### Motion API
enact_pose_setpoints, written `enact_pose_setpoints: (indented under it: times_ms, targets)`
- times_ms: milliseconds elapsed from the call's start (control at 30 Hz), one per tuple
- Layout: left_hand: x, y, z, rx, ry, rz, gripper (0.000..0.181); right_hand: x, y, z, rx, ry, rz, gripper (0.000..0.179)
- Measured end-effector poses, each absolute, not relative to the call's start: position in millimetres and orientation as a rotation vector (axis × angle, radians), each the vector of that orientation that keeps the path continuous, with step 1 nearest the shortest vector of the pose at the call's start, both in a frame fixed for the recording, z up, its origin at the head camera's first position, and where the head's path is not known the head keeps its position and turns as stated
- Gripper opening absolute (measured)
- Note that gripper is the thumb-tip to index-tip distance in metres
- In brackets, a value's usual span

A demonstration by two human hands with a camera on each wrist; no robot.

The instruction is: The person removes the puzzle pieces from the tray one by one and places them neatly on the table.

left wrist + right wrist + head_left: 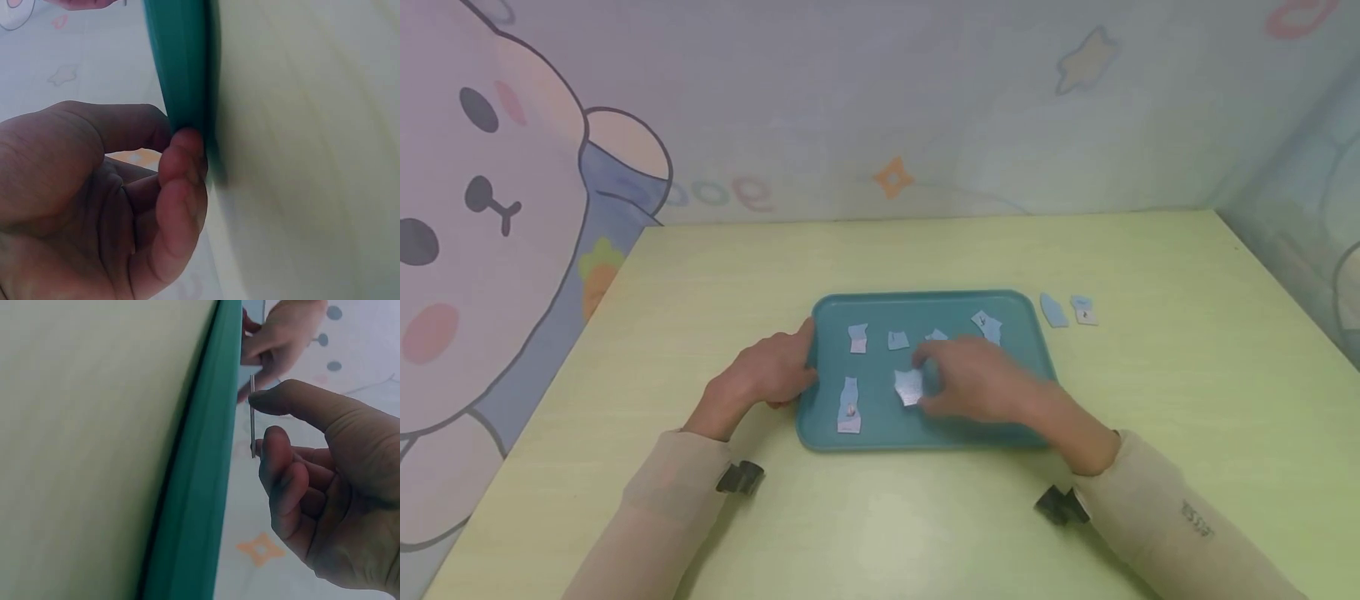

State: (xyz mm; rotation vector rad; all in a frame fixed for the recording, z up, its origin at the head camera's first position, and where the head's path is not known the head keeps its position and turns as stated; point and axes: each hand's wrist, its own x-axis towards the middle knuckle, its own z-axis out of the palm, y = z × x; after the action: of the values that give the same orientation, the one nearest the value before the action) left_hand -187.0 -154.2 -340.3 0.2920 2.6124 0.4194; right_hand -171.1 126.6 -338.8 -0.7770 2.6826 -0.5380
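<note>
A teal tray [880, 437] lies on the table with several irregular light-blue puzzle pieces on it. My left hand [775, 367] holds the tray's left edge; the left wrist view shows the thumb [134, 125] and curled fingers [178, 212] at the rim. Over the middle of the tray, my right hand [977, 379] pinches a pale puzzle piece [908, 387] between thumb and finger. Edge-on in the right wrist view, that thin piece [253, 419] stands above the tray's rim. A tall piece [849, 406] with a small figure lies at the tray's left.
Along the tray's far side are a blue-and-pink piece [857, 339], a small blue piece [898, 340], one partly behind the right hand [936, 335], and a forked piece [988, 323]. Two pieces, a curved one [1053, 310] and another [1084, 309], lie on the table [1150, 367] right of the tray.
</note>
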Motion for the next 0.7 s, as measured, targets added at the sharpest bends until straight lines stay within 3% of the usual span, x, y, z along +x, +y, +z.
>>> enact_pose_setpoints:
  times_ms: [700]
  targets:
    - [-187.6, -156.4, -338.9, 0.278, 2.599, 0.423, 0.074, -211.7, 192.7, -316.9, -0.593, 2.733, -0.72, 0.046]
